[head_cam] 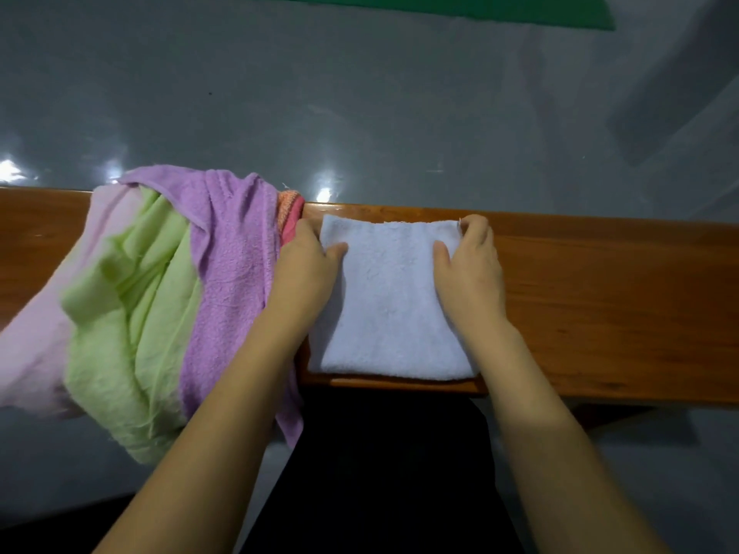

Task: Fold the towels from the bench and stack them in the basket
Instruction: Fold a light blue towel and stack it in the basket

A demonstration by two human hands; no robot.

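A white towel [390, 301], folded into a rectangle, lies flat on the wooden bench [600, 297] straight in front of me. My left hand [306, 265] grips its far left edge, thumb on top and fingers curled round the side. My right hand [470, 265] pinches the far right corner, thumb lying on the cloth. To the left a heap of unfolded towels hangs over the bench: purple [232, 265], light green [132, 321], pale pink [36, 337] and a bit of orange-red [290, 211]. No basket is in view.
The bench runs across the whole view, with bare wood on its right part. Beyond it lies a shiny grey floor [360, 94], with a green mat [440, 6] at the far top. My dark-clothed lap [384, 473] is below the bench edge.
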